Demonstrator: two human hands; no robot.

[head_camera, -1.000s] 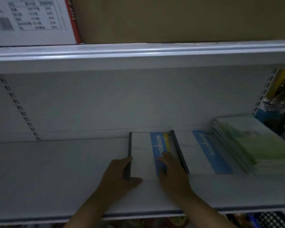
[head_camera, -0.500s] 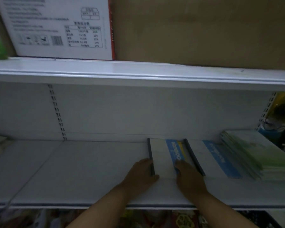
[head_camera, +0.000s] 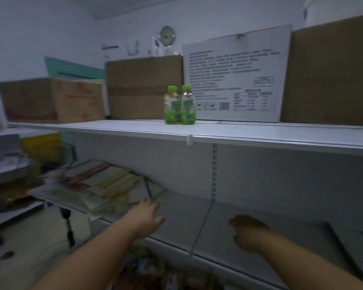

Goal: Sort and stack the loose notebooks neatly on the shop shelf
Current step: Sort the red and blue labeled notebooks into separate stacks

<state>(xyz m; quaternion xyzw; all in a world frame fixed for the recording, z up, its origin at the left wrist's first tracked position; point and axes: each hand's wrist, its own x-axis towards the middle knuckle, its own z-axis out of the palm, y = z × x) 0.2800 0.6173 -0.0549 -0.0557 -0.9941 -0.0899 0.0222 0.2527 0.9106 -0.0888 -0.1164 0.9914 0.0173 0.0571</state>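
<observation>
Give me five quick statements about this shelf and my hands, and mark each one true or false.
1. Two green-capped bottles stand on the upper shelf. True.
2. The left hand grips a notebook. False: it holds nothing, and its fingers stretch toward the loose notebooks.
3. The right hand is over the lower shelf and holds nothing. True.
4. The upper shelf carries only the bottles. False: cardboard boxes stand on it too.
5. A white printed box stands behind and to the right of the bottles. True.
</observation>
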